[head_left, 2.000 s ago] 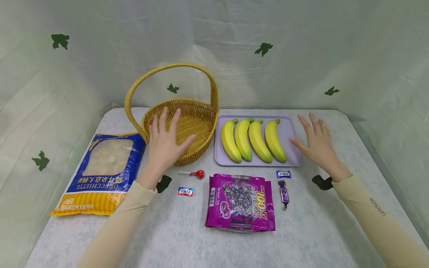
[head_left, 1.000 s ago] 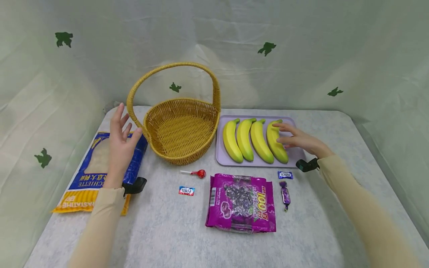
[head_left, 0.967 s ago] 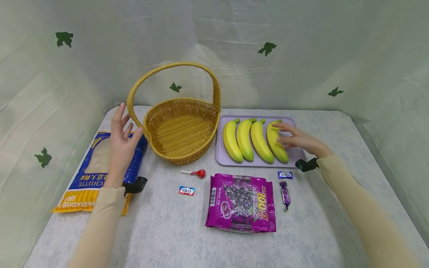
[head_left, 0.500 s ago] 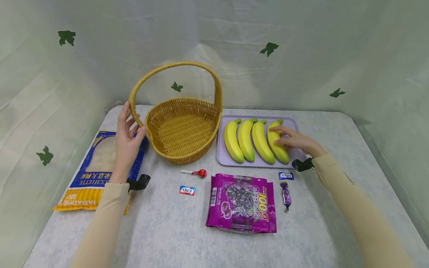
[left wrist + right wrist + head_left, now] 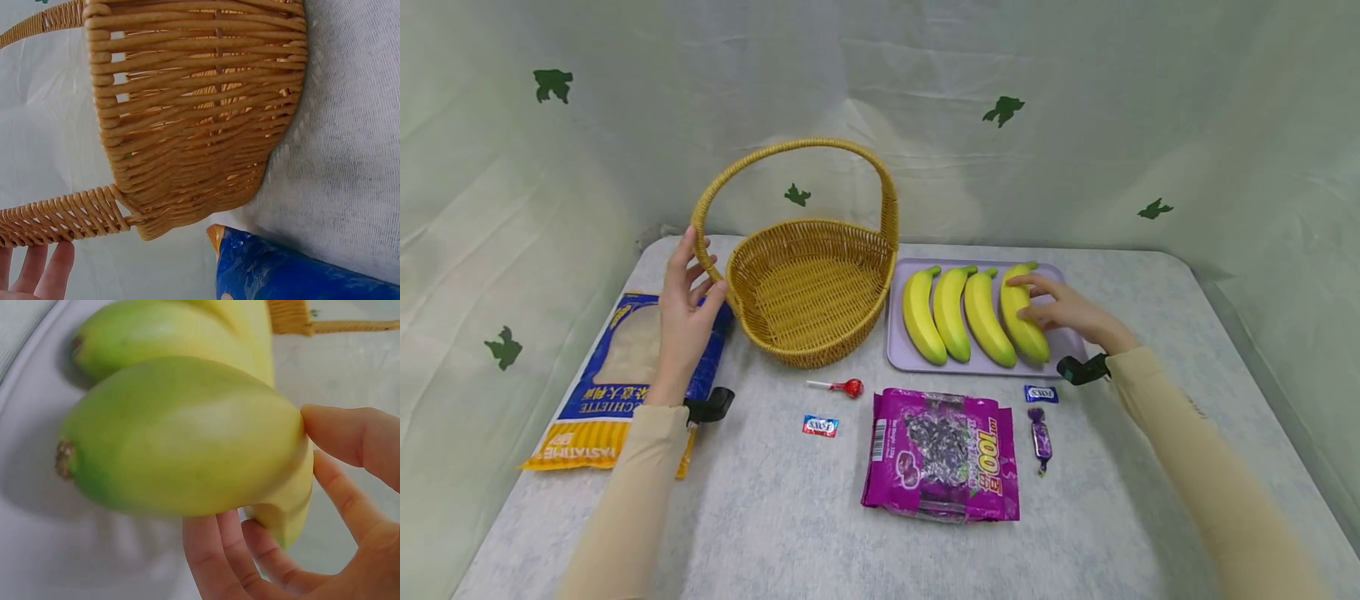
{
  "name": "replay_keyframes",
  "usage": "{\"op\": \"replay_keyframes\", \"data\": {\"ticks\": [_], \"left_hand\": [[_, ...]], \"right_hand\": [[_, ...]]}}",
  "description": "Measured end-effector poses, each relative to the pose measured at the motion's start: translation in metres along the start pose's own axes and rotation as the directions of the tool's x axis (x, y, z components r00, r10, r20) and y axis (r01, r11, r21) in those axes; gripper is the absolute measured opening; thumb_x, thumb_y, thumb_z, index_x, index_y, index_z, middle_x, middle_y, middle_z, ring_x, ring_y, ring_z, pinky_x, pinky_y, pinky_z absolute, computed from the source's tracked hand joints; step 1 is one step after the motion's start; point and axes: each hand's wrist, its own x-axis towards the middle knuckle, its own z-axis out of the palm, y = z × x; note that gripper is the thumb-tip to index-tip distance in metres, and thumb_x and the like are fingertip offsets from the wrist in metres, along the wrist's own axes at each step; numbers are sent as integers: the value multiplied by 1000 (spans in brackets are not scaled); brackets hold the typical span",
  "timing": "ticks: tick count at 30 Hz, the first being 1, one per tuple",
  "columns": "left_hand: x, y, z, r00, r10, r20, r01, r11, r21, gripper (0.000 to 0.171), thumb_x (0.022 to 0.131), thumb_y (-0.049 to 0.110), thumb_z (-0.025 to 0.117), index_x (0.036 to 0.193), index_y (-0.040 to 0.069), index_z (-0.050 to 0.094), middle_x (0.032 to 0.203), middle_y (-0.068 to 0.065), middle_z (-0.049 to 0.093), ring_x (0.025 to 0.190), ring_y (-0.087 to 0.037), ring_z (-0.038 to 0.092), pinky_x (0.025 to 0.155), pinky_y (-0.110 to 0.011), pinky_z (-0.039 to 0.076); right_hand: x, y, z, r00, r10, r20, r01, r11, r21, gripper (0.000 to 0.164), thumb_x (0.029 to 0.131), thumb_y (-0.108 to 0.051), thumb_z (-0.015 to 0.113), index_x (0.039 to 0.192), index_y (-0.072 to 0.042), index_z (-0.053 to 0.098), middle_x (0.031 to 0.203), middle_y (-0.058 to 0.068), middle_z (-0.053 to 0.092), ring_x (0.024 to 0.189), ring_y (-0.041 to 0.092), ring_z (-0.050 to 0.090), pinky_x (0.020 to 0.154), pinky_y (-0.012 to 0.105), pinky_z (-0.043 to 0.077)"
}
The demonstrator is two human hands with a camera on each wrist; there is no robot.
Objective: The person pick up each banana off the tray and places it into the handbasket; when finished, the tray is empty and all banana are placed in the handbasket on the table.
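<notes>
My left hand is at the left foot of the tall handle of a wicker basket. In the left wrist view its fingertips touch the outer side of the handle, and the thumb is apart, mostly out of frame. My right hand grips the rightmost banana, thumb on one side and fingers round the other. In the right wrist view this banana is tilted, its lower end raised off the lilac tray. The other bananas lie side by side on that tray.
A blue and yellow pasta bag lies under the left forearm. Nearer the front are a red lollipop, a red-blue wrapped sweet, a purple candy bag, a blue wrapped sweet and a purple one.
The left hand moved from before the basket to its handle and touched it. The right hand came left over the tray, took hold of the rightmost banana and raised it slightly.
</notes>
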Motion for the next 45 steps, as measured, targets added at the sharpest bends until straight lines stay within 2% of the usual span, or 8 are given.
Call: {"op": "replay_keyframes", "data": {"ticks": [4, 9, 15, 21, 27, 31, 38, 45], "left_hand": [[1, 2, -1, 1000, 13, -3, -13, 998, 54, 71, 90, -14, 53, 150, 13, 28, 142, -11, 40, 120, -23, 47, 97, -31, 44], [1, 19, 0, 1000, -5, 1, 5, 995, 104, 70, 91, -11, 53, 150, 16, 28, 137, -21, 41, 119, -28, 49, 96, -31, 45], [0, 36, 2, 1000, -18, 9, 17, 989, 149, 67, 92, -9, 54, 150, 14, 28, 133, -27, 42, 117, -39, 48, 96, -34, 45], [1, 38, 1, 999, -38, 24, 33, 985, 168, 65, 93, -6, 54, 149, 13, 28, 131, -28, 42, 116, -31, 50, 96, -33, 45], [2, 34, -1, 998, -43, 48, 36, 990, 138, 69, 92, -10, 54, 150, 17, 26, 131, -28, 40, 115, -39, 49, 93, -30, 46], [3, 22, -4, 997, -54, 50, 46, 990, 136, 71, 92, -9, 54, 150, 21, 26, 133, -24, 40, 116, -41, 49, 90, -27, 48], [2, 27, -6, 996, -59, 62, 48, 986, 162, 71, 93, -9, 53, 150, 20, 24, 132, -27, 40, 116, -43, 49, 92, -30, 47], [3, 3, -9, 996, -65, 59, 53, 982, 181, 70, 94, 1, 56, 151, 26, 24, 134, -14, 44, 117, -39, 50, 90, -31, 49]], "right_hand": [[-4, -15, -1, 999, -32, -12, 32, 999, 0, 60, 94, -23, 60, 147, -14, 34, 148, 19, 23, 131, 40, 26, 94, 56, 42], [-7, -35, 4, 996, -85, -5, 85, 996, 12, 56, 94, -21, 61, 145, -15, 39, 149, 13, 28, 132, 37, 28, 91, 55, 44], [-7, -62, 14, 985, -154, 73, 152, 988, 35, 57, 94, -22, 61, 146, -14, 38, 148, 15, 30, 126, 38, 40, 91, 50, 46], [0, -89, 30, 967, -208, 145, 202, 978, 58, 57, 93, -25, 62, 145, -19, 40, 145, 11, 32, 122, 34, 43, 91, 46, 46], [11, -115, 48, 940, -267, 213, 259, 964, 65, 54, 92, -26, 64, 142, -26, 44, 141, 7, 35, 119, 29, 45, 90, 44, 47], [21, -132, 59, 922, -299, 245, 295, 954, 54, 53, 92, -28, 63, 142, -30, 44, 140, 6, 35, 115, 27, 49, 89, 43, 47], [43, -160, 79, 901, -340, 271, 333, 940, 72, 54, 92, -22, 63, 143, -26, 44, 135, 10, 38, 102, 25, 55, 84, 41, 49], [72, -180, 101, 886, -381, 266, 372, 924, 84, 52, 92, -19, 62, 141, -24, 46, 129, 11, 42, 83, 26, 52, 72, 39, 50]]}}
